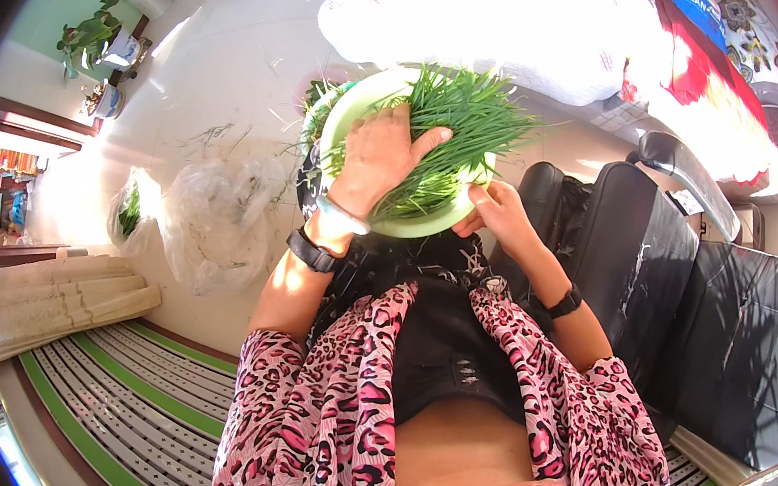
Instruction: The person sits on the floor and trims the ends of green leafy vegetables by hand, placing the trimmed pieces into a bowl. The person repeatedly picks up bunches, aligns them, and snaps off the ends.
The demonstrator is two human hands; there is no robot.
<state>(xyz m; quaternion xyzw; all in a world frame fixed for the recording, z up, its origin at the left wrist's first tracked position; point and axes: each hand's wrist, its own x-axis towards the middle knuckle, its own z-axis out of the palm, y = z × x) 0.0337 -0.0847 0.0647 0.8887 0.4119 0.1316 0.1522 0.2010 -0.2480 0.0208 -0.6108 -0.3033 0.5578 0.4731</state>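
A pale green plastic basin (423,225) is held over my lap, tilted, with a large bunch of long green chives (475,114) in it. The leaf tips hang out over the far right rim. My left hand (382,150) lies inside the basin against the chives, thumb stretched out across them and fingers side by side; its fingertips point down and are partly hidden. My right hand (497,216) pinches the near right rim of the basin, thumb on top and fingers beneath. Behind the basin, loose greens (318,96) show in another container, mostly covered.
Crumpled clear plastic bags (221,219) lie on the tiled floor at left, one holding greens (130,211). Scattered leaf scraps (218,133) are beyond them. A black padded chair (626,237) stands close on my right. A white-covered bed (478,17) is ahead, potted plants (103,99) far left.
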